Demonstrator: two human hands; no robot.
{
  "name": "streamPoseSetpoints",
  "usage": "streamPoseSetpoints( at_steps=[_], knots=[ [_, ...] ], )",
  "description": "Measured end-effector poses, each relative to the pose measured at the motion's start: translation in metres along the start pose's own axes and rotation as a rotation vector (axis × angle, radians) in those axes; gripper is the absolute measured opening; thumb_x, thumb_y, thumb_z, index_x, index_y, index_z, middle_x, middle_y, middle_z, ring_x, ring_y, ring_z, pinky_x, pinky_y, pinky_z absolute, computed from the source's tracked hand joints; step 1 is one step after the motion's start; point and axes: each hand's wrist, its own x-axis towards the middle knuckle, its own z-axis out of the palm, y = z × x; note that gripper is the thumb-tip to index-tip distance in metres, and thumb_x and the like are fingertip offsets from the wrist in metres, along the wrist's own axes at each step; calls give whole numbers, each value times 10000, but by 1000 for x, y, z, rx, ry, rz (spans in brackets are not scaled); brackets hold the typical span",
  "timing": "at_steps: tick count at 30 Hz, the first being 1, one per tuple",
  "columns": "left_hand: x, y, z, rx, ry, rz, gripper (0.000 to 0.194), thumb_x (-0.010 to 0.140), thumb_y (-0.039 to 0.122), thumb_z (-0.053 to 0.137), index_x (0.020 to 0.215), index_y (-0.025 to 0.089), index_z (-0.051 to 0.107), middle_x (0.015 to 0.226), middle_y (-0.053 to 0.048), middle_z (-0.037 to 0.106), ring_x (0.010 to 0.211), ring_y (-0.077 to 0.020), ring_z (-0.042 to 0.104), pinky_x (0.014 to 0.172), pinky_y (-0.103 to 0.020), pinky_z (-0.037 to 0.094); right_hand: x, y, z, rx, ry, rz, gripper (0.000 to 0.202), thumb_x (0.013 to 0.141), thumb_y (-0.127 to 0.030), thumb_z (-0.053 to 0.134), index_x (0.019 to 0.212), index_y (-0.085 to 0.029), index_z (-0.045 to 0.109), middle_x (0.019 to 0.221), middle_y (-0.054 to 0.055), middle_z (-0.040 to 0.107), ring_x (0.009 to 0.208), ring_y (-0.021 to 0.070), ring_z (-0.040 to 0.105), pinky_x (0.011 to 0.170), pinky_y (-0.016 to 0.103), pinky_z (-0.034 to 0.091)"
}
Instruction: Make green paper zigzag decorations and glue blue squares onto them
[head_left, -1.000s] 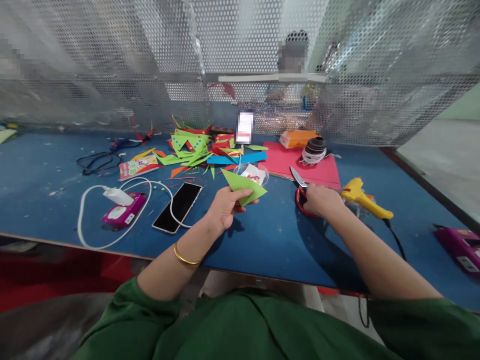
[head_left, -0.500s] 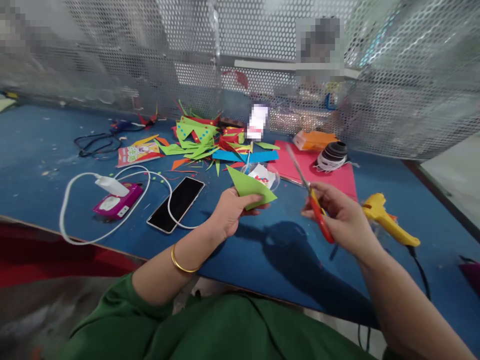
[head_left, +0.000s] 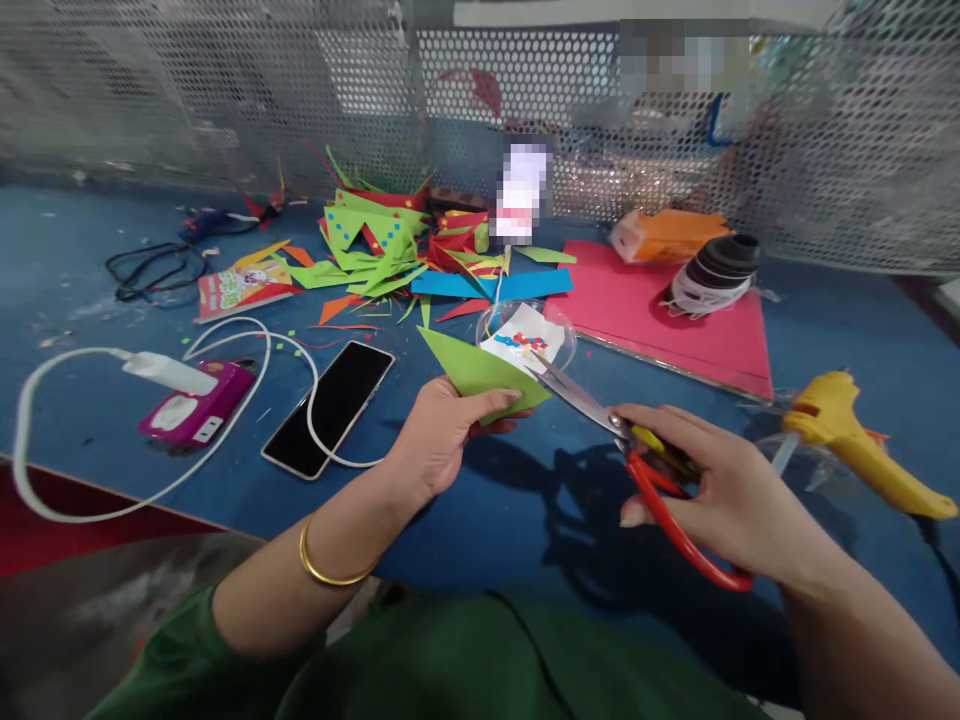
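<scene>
"Above the table [head_left: 465, 530], where is the paper [head_left: 480, 368], please?"

"It is in the left hand [head_left: 442, 430], with thumb and fingers clamped on it. The right hand [head_left: 731, 490] has its fingers around the handles of the scissors [head_left: 616, 423]. The blades point toward the right corner of the paper, very near; whether they touch it, I cannot tell."

"How is it best to hold them, in your opinion?"

"I would keep the paper firm and flat, and the left thumb well away from the blades."

"And the containers?"

"Beyond the paper is a clear dish [head_left: 571, 332]. Inside it lies a white slip [head_left: 525, 322], with small red and blue bits [head_left: 525, 341] on it. Farther back is an orange box [head_left: 667, 235]; its contents I cannot see."

"Is the dish in danger?"

"Perhaps a little. A low blade tip could disturb the bits, so I would keep it high."
</scene>
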Motion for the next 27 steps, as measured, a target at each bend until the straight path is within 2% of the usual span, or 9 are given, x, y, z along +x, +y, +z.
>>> streamPoseSetpoints(
  at_steps=[4,11,15,20,27],
  knots=[
    [-1,1,2,25,-16,-18,222,659,199,871,862,160,788,871,-69,801,748,-185,756,657,-242,558,1,-4,1,-56,1,-45,716,696,-629,788,1299,-277,630,908,14,589,622,136,520,566,266,483],
    [-2,-1,2,44,-43,4,219,672,202,862,878,173,794,897,-62,802,758,-184,752,686,-258,567,-1,-6,2,-89,-9,-57,673,726,-566,792,1315,-283,629,942,24,624,635,140,537,535,260,454],
    [-1,-2,1,70,-40,3,231,681,213,852,900,173,791,914,-66,801,777,-196,749,726,-292,572,-1,-8,3,-63,-6,-49,645,737,-555,787,1302,-280,644,944,29,637,695,160,590,570,268,479],
    [-1,-1,2,86,-4,3,213,670,198,844,874,176,786,883,-65,798,765,-198,744,679,-275,549,-1,-9,3,-53,-8,-35,652,719,-574,790,1285,-275,666,949,42,664,729,186,622,607,292,514],
    [-1,-1,2,109,-18,11,219,663,210,843,872,177,787,877,-64,797,765,-194,738,659,-262,536,-2,-9,3,-57,-20,-51,649,742,-572,772,1306,-273,657,951,39,688,720,186,626,643,311,535]
  ],
)
